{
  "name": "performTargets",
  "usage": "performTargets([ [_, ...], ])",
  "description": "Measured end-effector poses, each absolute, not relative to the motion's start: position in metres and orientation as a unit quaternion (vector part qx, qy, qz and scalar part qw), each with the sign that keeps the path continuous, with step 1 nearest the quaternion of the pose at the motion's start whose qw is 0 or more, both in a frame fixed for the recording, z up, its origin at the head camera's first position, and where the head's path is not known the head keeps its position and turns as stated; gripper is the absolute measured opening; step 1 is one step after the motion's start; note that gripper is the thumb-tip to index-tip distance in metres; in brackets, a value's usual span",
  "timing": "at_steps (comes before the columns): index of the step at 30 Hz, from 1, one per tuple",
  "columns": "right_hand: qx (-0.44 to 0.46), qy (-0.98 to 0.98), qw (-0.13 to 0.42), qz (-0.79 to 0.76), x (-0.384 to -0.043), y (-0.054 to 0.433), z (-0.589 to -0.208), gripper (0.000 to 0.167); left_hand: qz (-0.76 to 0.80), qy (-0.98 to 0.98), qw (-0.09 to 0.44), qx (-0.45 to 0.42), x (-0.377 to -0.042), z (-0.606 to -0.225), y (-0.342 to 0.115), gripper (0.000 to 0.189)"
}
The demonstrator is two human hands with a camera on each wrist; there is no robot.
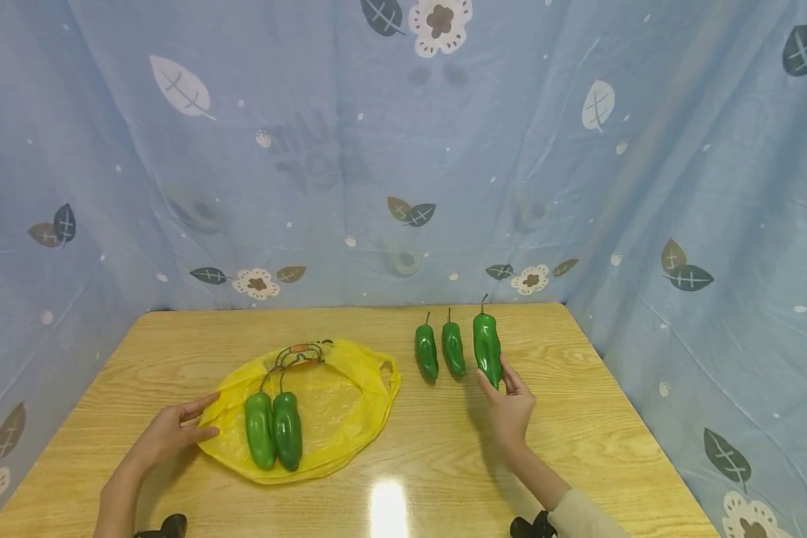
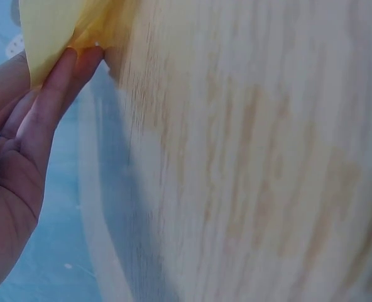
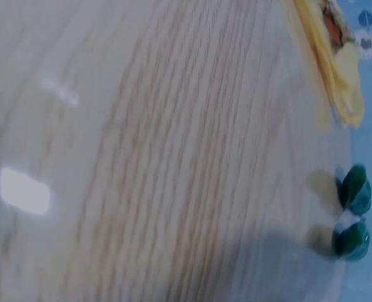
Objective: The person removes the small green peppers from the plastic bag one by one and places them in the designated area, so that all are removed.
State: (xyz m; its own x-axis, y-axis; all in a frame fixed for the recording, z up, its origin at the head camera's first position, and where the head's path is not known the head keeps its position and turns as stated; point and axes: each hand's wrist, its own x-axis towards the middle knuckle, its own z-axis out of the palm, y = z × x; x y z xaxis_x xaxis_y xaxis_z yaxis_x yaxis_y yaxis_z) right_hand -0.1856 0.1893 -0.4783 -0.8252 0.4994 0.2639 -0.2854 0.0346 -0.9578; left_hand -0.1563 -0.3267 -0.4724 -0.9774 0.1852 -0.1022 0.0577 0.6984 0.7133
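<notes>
A yellow plastic bag (image 1: 370, 422) lies spread with its mouth wide, two green peppers (image 1: 260, 433) side by side at its left. My left hand (image 1: 164, 437) holds the bag's left edge; the left wrist view has the yellow film (image 2: 51, 31) pinched between thumb and fingers. At the right, my right hand (image 1: 513, 412) grips another long green pepper (image 1: 486, 345) by its lower end, the thin stem pointing away. Just left of it, two more green peppers (image 1: 427, 353) lie on the table near its far edge. The right wrist view shows their tips (image 3: 355, 189).
Light wood table (image 1: 437, 471) bears everything, with a bright light reflection near its front. A blue patterned curtain (image 1: 350, 149) hangs behind and along both sides. Printed handles with an orange patch (image 1: 300, 349) lie at the bag's far rim.
</notes>
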Motion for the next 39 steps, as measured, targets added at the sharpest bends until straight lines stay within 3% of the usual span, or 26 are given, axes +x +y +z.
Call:
performTargets([
  [12, -0.169, -0.661, 0.230, 0.694, -0.203, 0.202, -0.487, 0.053, 0.388, 0.916, 0.066, 0.077, -0.154, -0.475, -0.328, 0.064],
  [39, -0.182, -0.722, 0.141, 0.653, -0.233, 0.217, -0.505, 0.054, 0.397, 0.912, 0.077, 0.072, -0.158, -0.477, -0.329, 0.065],
])
